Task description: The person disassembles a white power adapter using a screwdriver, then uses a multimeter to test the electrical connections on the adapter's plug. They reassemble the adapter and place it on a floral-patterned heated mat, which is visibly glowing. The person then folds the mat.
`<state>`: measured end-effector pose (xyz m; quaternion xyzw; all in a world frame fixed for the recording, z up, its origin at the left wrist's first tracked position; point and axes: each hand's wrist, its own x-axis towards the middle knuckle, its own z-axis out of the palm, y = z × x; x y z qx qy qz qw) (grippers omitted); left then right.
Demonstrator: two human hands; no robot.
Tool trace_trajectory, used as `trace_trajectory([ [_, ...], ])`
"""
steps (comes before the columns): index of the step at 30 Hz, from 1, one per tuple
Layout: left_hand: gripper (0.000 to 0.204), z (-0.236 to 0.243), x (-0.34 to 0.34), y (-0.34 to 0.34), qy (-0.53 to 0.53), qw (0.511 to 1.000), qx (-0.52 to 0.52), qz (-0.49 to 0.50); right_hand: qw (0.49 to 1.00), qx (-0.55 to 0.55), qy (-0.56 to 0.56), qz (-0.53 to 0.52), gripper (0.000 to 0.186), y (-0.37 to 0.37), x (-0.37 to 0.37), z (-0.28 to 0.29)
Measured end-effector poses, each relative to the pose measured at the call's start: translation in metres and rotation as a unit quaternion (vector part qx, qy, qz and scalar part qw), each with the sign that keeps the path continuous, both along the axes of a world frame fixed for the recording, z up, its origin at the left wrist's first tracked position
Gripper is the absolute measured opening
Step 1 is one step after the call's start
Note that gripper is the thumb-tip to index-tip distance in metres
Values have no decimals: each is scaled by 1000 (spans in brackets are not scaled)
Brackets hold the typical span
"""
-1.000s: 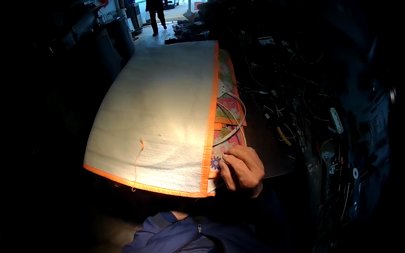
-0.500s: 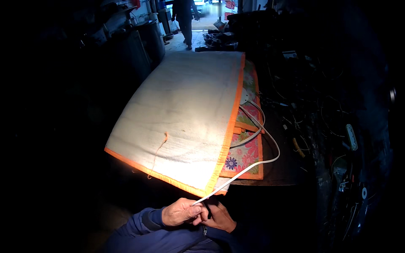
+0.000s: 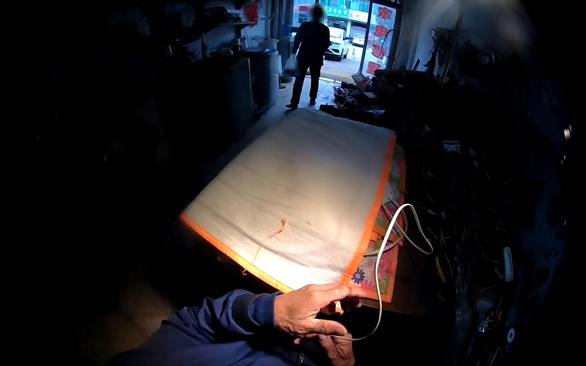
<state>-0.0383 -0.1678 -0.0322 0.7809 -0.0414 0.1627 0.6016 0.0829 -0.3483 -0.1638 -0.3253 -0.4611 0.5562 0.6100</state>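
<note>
A folded electric blanket, cream with orange edging, lies before me, its flowered side showing along the right edge. A white cord loops out from that side and curves down to my hands. My left hand is at the near right corner, fingers stretched to the right and thumb apart; part of its fingers is hidden. Below it, my right hand is closed around the cord, partly covered by the left thumb. A loose orange thread lies on the cream cloth.
A person carrying a bag stands beyond the blanket, near a bright glass doorway. Dark clutter with cables and a white power strip lies along the right. A large grey bin stands at the back left.
My left hand has let go of the cord and spread its fingers toward the right. The cord now hangs lower into my right hand. My view has tilted up; the person appears larger.
</note>
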Motion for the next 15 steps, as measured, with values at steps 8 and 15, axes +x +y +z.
trace_trajectory([
  [8,43,-54,-37,-17,146,989,16,-22,964,134,53,-222,34,15,34,136],
  [15,22,-69,-90,1,123,987,-66,78,894,205,149,-369,33,-3,114,129],
])
